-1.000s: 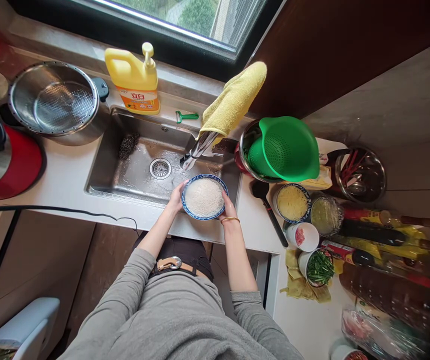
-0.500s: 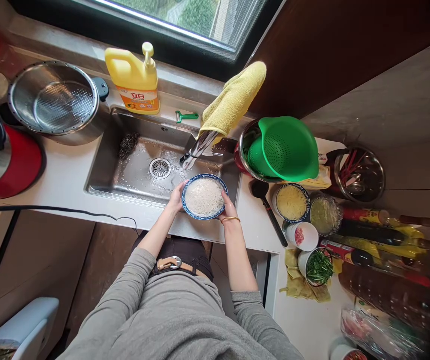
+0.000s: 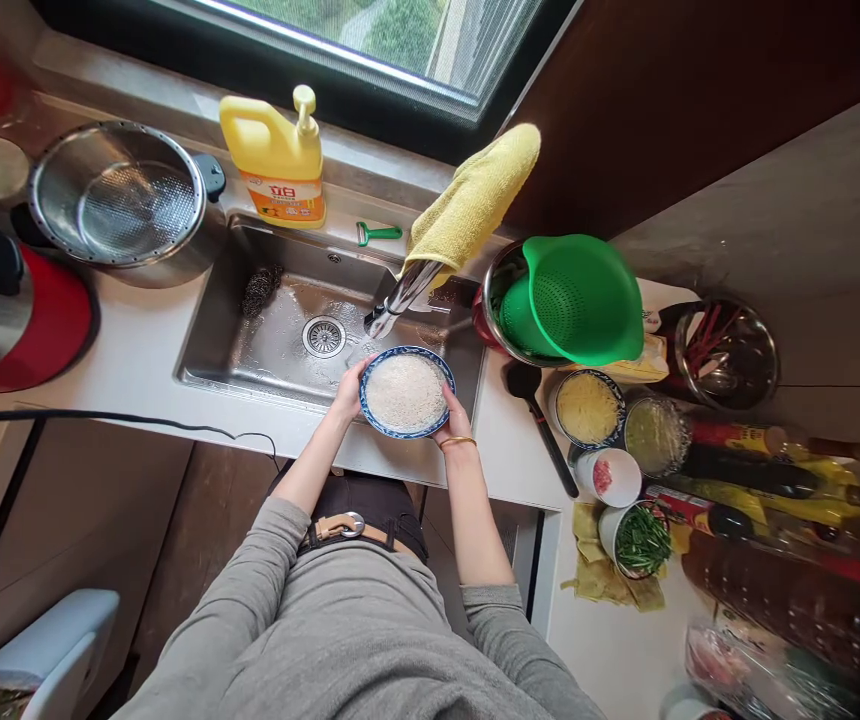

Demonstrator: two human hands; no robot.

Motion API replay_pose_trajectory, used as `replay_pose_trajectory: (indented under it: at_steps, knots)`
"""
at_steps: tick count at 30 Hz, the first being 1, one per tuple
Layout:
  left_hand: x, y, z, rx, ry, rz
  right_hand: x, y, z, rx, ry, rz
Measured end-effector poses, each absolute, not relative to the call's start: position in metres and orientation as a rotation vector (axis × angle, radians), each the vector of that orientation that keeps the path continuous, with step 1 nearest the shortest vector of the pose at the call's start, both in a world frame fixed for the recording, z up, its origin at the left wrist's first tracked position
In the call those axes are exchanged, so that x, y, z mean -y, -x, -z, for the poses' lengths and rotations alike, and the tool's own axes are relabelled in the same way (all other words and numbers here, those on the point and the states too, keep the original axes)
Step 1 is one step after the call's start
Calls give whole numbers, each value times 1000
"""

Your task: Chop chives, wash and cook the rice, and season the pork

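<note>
A blue-rimmed bowl of white rice hangs over the front right part of the steel sink, just under the spout of the tap. My left hand grips the bowl's left rim. My right hand, with a gold bangle at the wrist, holds the bowl's right side from below. A yellow cloth is draped over the tap. I cannot tell whether water is running.
A steel strainer pot and a red appliance stand left of the sink. Yellow detergent bottle behind it. To the right: green colander, black spatula, bowls of ingredients, sauce bottles.
The bowl and both hands have hardly moved. The view has shifted slightly, so everything sits a little to the right.
</note>
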State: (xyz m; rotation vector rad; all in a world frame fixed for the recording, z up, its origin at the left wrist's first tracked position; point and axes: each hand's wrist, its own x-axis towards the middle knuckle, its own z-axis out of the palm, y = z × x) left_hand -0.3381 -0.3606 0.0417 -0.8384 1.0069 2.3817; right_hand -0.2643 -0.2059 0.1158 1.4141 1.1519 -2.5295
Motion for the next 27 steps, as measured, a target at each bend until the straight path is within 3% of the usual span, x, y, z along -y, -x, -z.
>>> replay_pose_trajectory:
  at_steps: [12,19,27]
  knots:
    - [406,348,-79,-1013,713,-2421,250,297,-91,-773,-1198,2686]
    - [427,348,-84,-1062,693,-2291,262,310,-82,-767,-1148,2658]
    - [440,334,-76,-1197,750,-2392,263,321,-65,-1003,-1004,2463]
